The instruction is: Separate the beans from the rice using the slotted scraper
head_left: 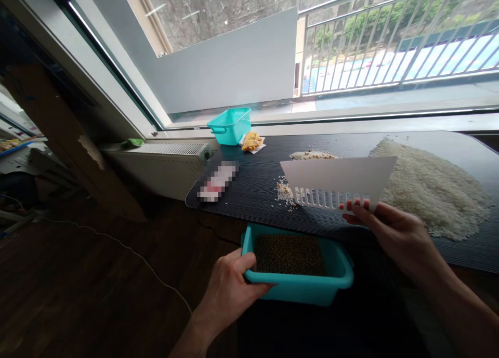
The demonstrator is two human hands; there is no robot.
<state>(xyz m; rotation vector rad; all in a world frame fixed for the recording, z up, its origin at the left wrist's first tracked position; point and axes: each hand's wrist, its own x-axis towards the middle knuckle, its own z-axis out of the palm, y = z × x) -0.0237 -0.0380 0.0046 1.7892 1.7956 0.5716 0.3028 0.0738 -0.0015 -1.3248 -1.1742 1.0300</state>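
My left hand [232, 277] grips the left rim of a turquoise plastic tub [300, 282], thumb inside and fingers underneath. The tub is held just below the table's front edge, with a layer of small brownish-green grains [290, 254] in it. In my right hand [393, 230] is a flat white slotted plastic scraper [339, 173], pinched at its lower right corner. Its slotted edge faces down over the dark table, and whether it touches the surface I cannot tell. A small heap of white grains with yellowish bits [285, 190] lies by the scraper's left end.
A big pile of white rice [436, 186] covers the table's right part. Behind the scraper lies another small grain heap [314, 154]. A second turquoise tub [231, 127] and a crumpled yellow item [252, 141] are at the back left, near a blurred packet [220, 181]. A window runs behind.
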